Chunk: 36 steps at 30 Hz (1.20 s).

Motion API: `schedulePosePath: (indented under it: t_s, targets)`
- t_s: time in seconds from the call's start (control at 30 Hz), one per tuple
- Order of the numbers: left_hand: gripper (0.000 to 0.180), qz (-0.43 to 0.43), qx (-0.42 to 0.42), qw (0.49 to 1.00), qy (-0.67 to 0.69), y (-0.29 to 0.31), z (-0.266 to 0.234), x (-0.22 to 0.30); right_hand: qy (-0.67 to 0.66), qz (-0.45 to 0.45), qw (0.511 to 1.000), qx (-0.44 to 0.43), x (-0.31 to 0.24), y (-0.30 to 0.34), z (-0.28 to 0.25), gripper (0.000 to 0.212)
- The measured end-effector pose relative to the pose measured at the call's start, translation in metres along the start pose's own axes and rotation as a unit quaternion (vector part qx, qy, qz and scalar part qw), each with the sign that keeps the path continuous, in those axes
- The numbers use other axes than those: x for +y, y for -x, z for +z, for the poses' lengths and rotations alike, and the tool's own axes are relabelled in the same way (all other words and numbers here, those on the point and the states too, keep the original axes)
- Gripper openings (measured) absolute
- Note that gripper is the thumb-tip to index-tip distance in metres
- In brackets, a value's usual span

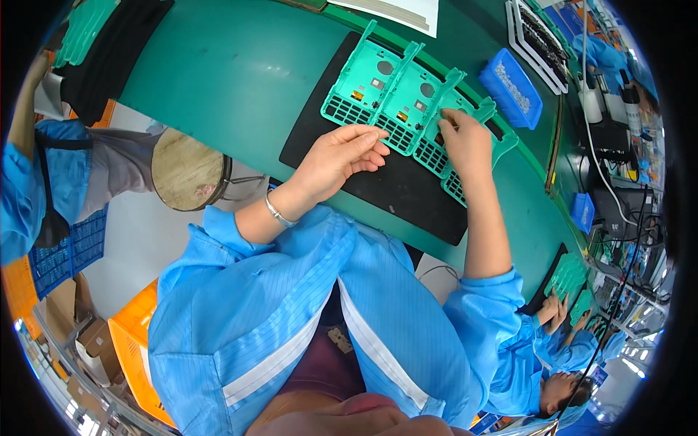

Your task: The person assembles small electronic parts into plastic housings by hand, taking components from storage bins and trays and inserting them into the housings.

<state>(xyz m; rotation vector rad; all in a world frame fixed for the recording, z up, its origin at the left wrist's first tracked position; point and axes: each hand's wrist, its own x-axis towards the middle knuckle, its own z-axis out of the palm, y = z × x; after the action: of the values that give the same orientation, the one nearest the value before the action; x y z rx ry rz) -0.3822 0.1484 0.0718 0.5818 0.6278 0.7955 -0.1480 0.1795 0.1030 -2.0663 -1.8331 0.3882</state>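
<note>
Several green plastic housings [398, 80] stand side by side in a row on a black mat [407, 200]. Each visible one has a grid of square slots along its near edge, and small orange and grey patches show inside. My left hand [340, 160] hovers over the near edge of the row, thumb and forefinger pinched; anything between them is too small to name. Over the housings toward the right is my right hand [465, 142], its fingertips drawn together at the inside of one. What those fingers hold, if anything, is hidden.
A blue bin [535, 116] of small whitish parts stands right of the housings, near a white tray [515, 36] with dark pieces. White sheets [418, 13] lie at the far edge of the green bench [225, 58]. A round stool [185, 168] stands left; co-workers sit on both sides.
</note>
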Motion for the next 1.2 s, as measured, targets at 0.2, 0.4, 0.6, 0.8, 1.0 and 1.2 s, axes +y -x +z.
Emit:
schedulePosePath:
  t_s: [0.2, 0.4, 0.6, 0.8, 1.0, 1.2]
  targets:
    - [0.022, 0.004, 0.008, 0.997, 0.077, -0.005, 0.010, 0.005, 0.118, -0.106, 0.984, 0.080, -0.003, 0.022, 0.010, 0.026]
    - [0.015, 0.013, -0.002, 0.991, 0.133, -0.004, 0.001, -0.007, 0.068, -0.128, 0.987, 0.072, -0.002, 0.025, 0.007, 0.025]
    - [0.017, 0.004, -0.003, 0.985, 0.173, -0.005, 0.000, -0.001, -0.298, 0.006, 0.954, -0.041, -0.043, 0.044, -0.004, 0.017]
    - [0.017, 0.009, 0.015, 0.986, 0.166, -0.004, 0.002, -0.003, -0.329, 0.005, 0.940, -0.087, -0.071, 0.051, -0.003, 0.014]
    - [0.013, 0.047, 0.024, 0.989, 0.141, -0.004, 0.002, -0.006, -0.282, -0.021, 0.956, -0.073, -0.084, 0.049, -0.002, 0.013]
    - [0.022, 0.057, 0.046, 0.990, 0.122, 0.001, 0.006, -0.002, -0.277, 0.075, 0.954, -0.086, -0.077, 0.029, 0.005, 0.018]
